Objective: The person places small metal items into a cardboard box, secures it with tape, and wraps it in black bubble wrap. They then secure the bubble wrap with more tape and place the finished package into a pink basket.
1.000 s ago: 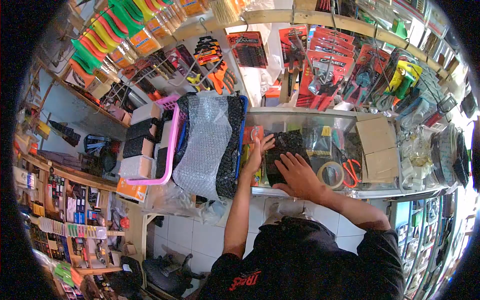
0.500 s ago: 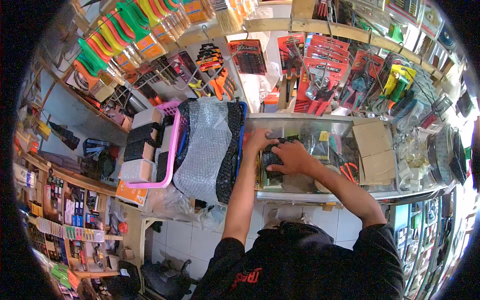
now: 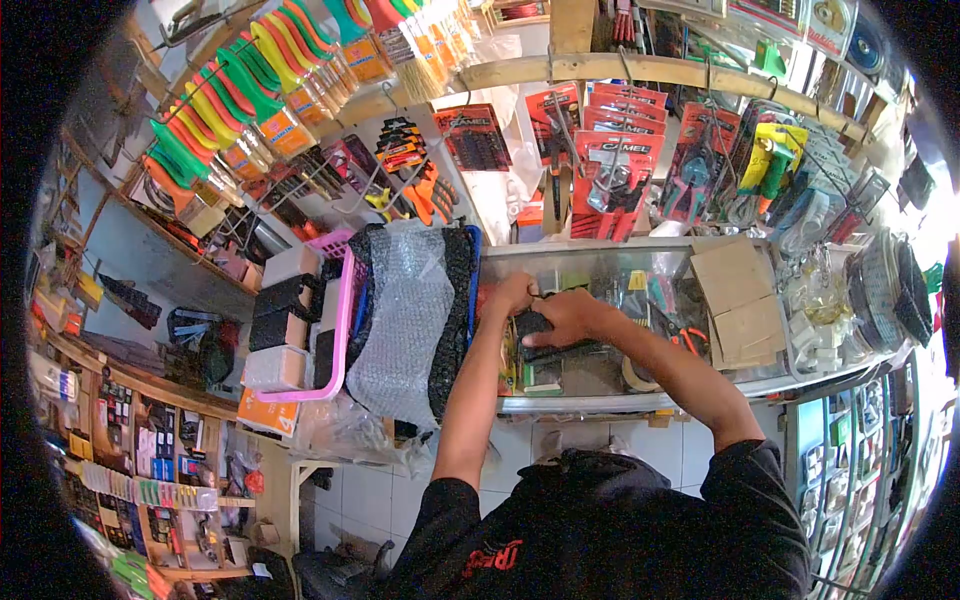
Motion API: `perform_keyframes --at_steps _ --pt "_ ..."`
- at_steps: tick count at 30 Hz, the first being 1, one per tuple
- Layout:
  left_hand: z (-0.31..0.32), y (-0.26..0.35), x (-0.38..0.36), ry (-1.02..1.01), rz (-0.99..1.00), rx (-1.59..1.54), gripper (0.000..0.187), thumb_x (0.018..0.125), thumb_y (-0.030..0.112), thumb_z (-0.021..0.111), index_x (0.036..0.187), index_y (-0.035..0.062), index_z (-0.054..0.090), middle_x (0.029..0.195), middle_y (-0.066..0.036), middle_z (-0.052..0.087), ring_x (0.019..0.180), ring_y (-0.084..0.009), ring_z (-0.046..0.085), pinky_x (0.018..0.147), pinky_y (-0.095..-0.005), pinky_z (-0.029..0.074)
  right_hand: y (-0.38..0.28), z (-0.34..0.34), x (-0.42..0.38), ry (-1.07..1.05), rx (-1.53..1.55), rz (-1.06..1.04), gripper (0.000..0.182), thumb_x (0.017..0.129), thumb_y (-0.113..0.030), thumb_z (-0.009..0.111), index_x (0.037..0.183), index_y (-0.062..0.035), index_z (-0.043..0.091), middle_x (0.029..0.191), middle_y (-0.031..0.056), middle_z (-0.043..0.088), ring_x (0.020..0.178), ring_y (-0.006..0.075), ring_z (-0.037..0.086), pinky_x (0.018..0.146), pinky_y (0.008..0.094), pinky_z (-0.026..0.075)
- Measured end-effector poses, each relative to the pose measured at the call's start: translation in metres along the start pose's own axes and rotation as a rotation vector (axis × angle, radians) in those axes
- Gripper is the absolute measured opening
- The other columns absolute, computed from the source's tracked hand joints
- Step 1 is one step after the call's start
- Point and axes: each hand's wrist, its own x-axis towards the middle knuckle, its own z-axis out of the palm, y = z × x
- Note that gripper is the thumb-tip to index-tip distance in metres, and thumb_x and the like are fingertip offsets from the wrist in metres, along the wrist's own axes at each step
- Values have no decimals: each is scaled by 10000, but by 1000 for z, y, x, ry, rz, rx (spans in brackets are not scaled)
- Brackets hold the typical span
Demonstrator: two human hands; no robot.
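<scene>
A small black packet [image 3: 533, 324], probably wrapped in plastic, lies on the glass counter [image 3: 610, 384] under my hands. My left hand [image 3: 514, 293] is closed at its far left corner, the fingers curled and meeting the right fingertips. Across the packet's top lies my right hand [image 3: 573, 317], fingers bent over it and thumb along its near side. Much of the packet is hidden by the hands, and what is inside it cannot be seen.
Left of my arms stand a pink basket [image 3: 345, 330] of wrapped boxes and a blue crate [image 3: 474, 255] draped with bubble wrap [image 3: 405, 320]. Flat cardboard [image 3: 738, 300] lies on the counter at right. Carded tools [image 3: 617, 185] and paintbrushes [image 3: 255, 85] hang above.
The right hand's spread fingers have drawn in toward the left hand, and the left hand has closed more. Less of the black packet shows. The whole view has shifted slightly.
</scene>
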Motion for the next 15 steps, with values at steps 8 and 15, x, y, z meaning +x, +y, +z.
perform_keyframes --at_steps 8,15 --pt "0 19 -49 251 55 -55 227 775 130 824 861 13 651 825 -179 680 809 -339 674 722 -453 511 -20 -5 -29 -18 -135 -67 956 613 -817 759 1160 -43 637 1014 168 707 945 408 698 802 534 546" --pt "-12 42 -77 289 114 -99 209 773 63 798 863 -5 622 836 -172 665 816 -334 666 706 -443 502 -24 -7 -33 -66 -200 -29 1005 598 -839 746 1224 -62 625 1103 151 683 1024 373 687 809 537 539"
